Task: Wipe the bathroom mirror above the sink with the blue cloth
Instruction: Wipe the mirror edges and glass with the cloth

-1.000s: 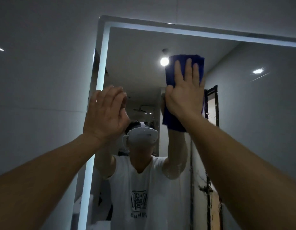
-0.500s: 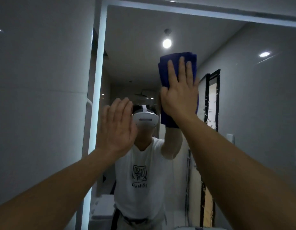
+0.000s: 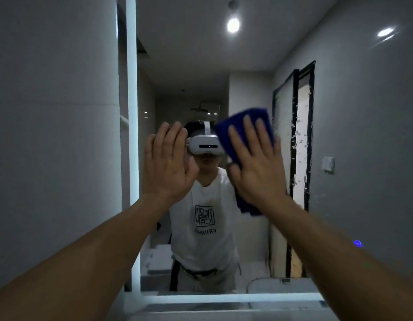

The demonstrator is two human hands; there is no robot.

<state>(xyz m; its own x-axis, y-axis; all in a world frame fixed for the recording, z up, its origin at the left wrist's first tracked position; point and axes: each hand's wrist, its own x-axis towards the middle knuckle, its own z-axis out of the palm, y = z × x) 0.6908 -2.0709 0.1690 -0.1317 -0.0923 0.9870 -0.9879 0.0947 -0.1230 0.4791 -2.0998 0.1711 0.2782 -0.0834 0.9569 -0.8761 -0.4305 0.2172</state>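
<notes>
The mirror (image 3: 351, 147) fills the wall ahead, edged by a lit strip on its left side and along its bottom. My right hand (image 3: 258, 170) presses the folded blue cloth (image 3: 237, 126) flat against the glass at mid height, fingers straight and spread. The cloth shows above my fingertips and below my palm. My left hand (image 3: 168, 167) is raised beside it with straight fingers, palm toward the glass near the mirror's left part; whether it touches the glass I cannot tell. The mirror reflects a person in a white shirt.
A grey tiled wall (image 3: 55, 135) lies left of the mirror. Below the mirror's lit bottom edge (image 3: 224, 298) a pale ledge or counter shows faintly. A small blue light (image 3: 357, 243) glows on the glass at the lower right.
My right hand has slid the cloth down the glass from near the mirror's top to mid height. My left hand has come down with it, and my view has dropped to the mirror's bottom edge.
</notes>
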